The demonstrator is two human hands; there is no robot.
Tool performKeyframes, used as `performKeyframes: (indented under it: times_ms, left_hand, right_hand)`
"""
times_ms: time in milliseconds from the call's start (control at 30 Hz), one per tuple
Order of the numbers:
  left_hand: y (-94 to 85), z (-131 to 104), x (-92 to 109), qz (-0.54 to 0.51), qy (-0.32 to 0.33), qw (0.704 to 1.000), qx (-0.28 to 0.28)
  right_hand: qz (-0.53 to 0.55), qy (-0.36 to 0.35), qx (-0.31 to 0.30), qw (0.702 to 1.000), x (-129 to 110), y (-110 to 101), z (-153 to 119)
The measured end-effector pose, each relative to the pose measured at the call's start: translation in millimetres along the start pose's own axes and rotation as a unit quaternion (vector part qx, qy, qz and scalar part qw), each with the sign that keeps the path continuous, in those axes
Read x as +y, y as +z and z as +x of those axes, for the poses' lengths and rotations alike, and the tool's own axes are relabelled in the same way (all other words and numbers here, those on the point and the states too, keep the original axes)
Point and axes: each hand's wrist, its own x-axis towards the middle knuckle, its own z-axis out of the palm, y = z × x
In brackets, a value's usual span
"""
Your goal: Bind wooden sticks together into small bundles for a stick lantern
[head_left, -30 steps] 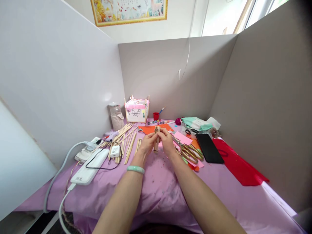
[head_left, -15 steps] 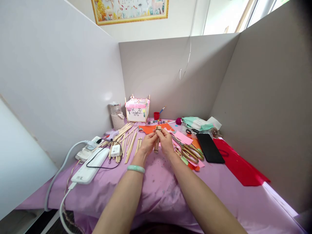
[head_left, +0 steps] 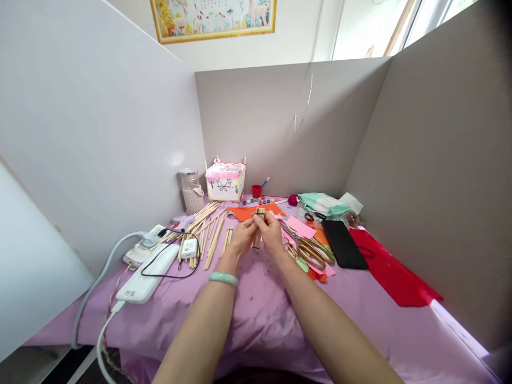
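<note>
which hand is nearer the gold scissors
Right. The right hand grips the stick bundle just left of the gold scissors; the left hand grips the bundle's far side, farther from them.

You have two hands [head_left: 258, 234] up, one pair of gold scissors [head_left: 310, 249], one black phone [head_left: 344, 244], one red cup [head_left: 256, 190], one glass jar [head_left: 191, 190], one paper lantern box [head_left: 224, 182].
</note>
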Motion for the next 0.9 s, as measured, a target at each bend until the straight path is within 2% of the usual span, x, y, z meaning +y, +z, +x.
performKeyframes:
  times_ms: [133, 600, 767, 900]
  left_hand:
    - [-1.0, 0, 2, -0.003, -0.006, 1.000, -0.002]
    - [-5.2, -1, 7, -0.019, -0.019, 0.999, -0.041]
    - [-4.2, -1, 7, -0.018, -0.025, 0.998, -0.048]
    - [-4.1, -1, 6, -0.016, -0.015, 0.998, -0.051]
  right_hand:
    - [0.002, -0.001, 0.009, 1.000, -1, 0, 0]
    - [0.025, 0.010, -0.048, 0.998, -4, -9, 0]
    - [0.068, 0.073, -0.056, 0.993, -4, -15, 2]
    - [0.085, 0.083, -0.046, 0.992, -3, -16, 3]
